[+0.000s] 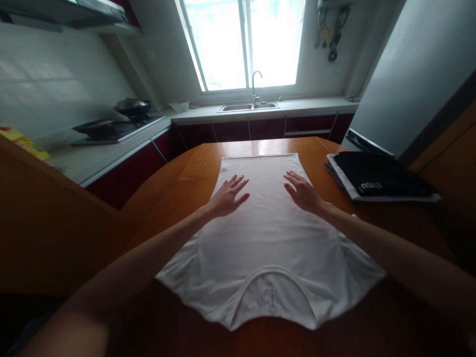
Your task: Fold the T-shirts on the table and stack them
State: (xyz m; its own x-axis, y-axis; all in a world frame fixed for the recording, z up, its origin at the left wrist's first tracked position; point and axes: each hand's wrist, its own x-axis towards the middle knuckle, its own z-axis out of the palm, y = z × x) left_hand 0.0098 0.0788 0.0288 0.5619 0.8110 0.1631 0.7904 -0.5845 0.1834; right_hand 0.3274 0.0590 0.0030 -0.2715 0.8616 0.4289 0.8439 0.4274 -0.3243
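A white T-shirt (pixel 267 238) lies spread out on the wooden table (pixel 171 198), its neckline toward me and its hem at the far side. My left hand (pixel 228 196) rests on the left part of the shirt, fingers spread. On the right part lies my right hand (pixel 303 192), also with its fingers apart. Neither hand grips the cloth. Slight wrinkles run across the fabric, and both short sleeves stick out to the sides. My right forearm passes over part of the right sleeve.
A stack of folded clothes (pixel 383 173), black on top, sits at the table's right. Beyond the table are a counter with a sink (pixel 248 106) under a window, a stove (pixel 122 131) with pans at left, and a refrigerator (pixel 412 74) at right.
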